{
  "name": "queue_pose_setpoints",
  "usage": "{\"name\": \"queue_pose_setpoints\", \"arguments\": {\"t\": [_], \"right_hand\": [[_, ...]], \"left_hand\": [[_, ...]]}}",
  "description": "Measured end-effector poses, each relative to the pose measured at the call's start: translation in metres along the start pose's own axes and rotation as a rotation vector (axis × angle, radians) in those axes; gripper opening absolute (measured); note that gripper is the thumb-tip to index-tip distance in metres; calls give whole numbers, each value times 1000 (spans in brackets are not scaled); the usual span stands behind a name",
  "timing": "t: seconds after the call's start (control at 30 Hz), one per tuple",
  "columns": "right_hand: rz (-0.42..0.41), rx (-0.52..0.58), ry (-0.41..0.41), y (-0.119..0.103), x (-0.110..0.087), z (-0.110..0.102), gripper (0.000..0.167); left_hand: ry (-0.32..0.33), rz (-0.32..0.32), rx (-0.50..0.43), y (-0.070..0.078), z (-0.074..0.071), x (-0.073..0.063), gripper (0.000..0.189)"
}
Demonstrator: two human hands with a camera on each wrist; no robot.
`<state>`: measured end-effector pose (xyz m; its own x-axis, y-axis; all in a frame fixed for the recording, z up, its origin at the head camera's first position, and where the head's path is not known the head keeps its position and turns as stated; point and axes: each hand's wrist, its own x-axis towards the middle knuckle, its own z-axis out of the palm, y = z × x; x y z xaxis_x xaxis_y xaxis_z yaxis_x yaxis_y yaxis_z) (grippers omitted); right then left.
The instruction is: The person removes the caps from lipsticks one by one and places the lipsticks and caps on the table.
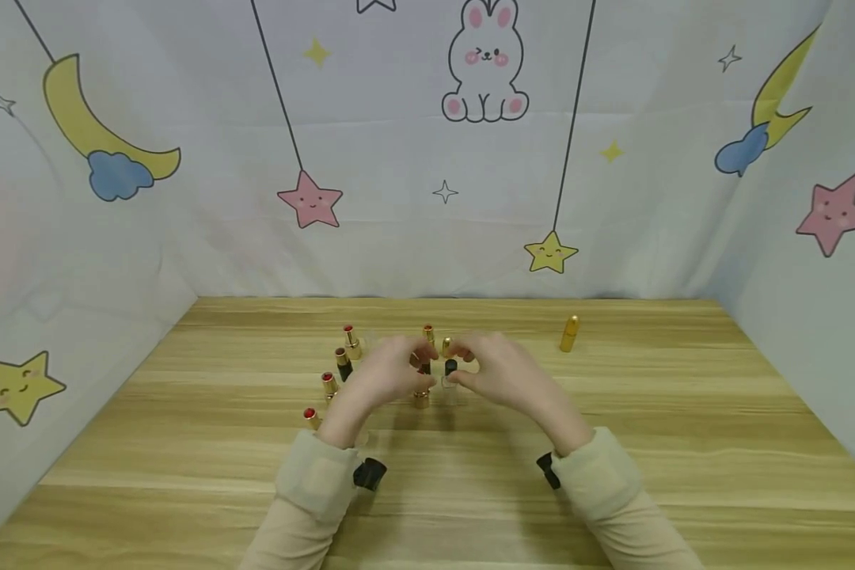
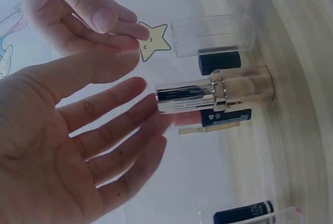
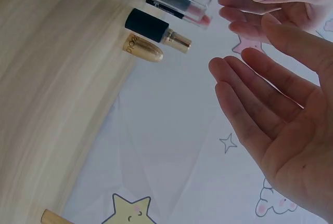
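Over the middle of the table, my left hand (image 1: 388,368) and right hand (image 1: 506,372) face each other around several standing lipsticks. In the left wrist view, the left hand (image 2: 78,146) has spread fingers, their tips just beside a gold lipstick (image 2: 244,86) with a clear base. Next to that lipstick stand a clear cap (image 2: 213,34) and a black tube (image 2: 218,64). The right hand (image 3: 281,120) holds nothing, its fingers extended. Beyond its fingertips, a black lipstick tube (image 3: 148,25) with a gold top stands by a gold bullet-shaped tube (image 3: 143,48).
Left of the hands stand red-tipped gold lipsticks (image 1: 352,344) and a dark tube (image 1: 343,364) in a rough row, partly hidden by the left forearm. A gold tube (image 1: 569,334) stands alone at the back right. A patterned white curtain (image 1: 399,253) borders the wooden table (image 1: 684,443).
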<state>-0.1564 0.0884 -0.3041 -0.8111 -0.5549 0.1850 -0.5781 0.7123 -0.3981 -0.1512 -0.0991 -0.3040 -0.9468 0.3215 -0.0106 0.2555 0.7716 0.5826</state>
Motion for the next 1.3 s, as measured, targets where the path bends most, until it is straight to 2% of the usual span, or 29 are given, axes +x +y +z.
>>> {"name": "queue_pose_setpoints", "arguments": {"t": [0.17,0.37,0.53,0.73,0.9,1.1,1.3], "right_hand": [[-4,-2,50,4,-3,-9,25],[13,-13,95,9,-4,-17,25],[46,-4,100,13,-4,-19,27],[66,-3,132,19,-4,-25,28],[101,-2,145,31,-6,-32,28],[137,0,147,49,-10,-39,27],[160,11,167,65,-14,-50,26]], "left_hand": [[88,54,-35,7,-4,-2,28],[153,58,-81,15,-1,4,29],[141,62,-135,23,4,13,35],[116,8,-223,29,8,24,43],[107,-10,-241,35,10,31,44],[95,1,-252,43,17,38,45],[97,-19,-260,56,24,47,45]]}}
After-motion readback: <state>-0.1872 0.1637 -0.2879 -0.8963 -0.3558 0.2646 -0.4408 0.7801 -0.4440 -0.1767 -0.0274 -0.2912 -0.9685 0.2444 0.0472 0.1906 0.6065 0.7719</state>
